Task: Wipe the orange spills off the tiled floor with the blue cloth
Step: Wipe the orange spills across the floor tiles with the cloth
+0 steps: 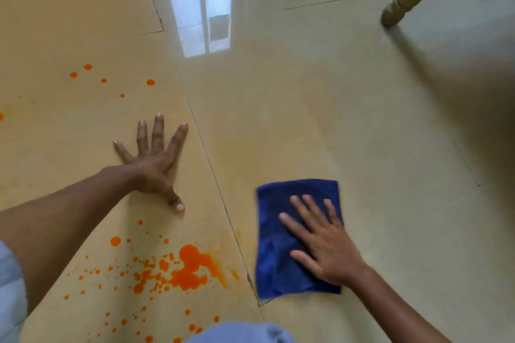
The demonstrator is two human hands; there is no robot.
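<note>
A blue cloth (274, 242) lies flat on the glossy beige tiled floor (320, 108), lower middle-right. My right hand (323, 239) presses on it, palm down with fingers spread. A large orange spill (189, 267) with many small splashes sits just left of the cloth, across a grout line. Further orange drops (88, 67) dot the floor at the upper left. My left hand (152, 160) rests flat on the floor between the two groups of spills, fingers spread, holding nothing.
A wooden furniture leg (401, 4) stands at the upper right. A window reflection (199, 8) shines on the tiles at top centre. Light blue clothing (239, 333) shows at the bottom edge and at the lower left.
</note>
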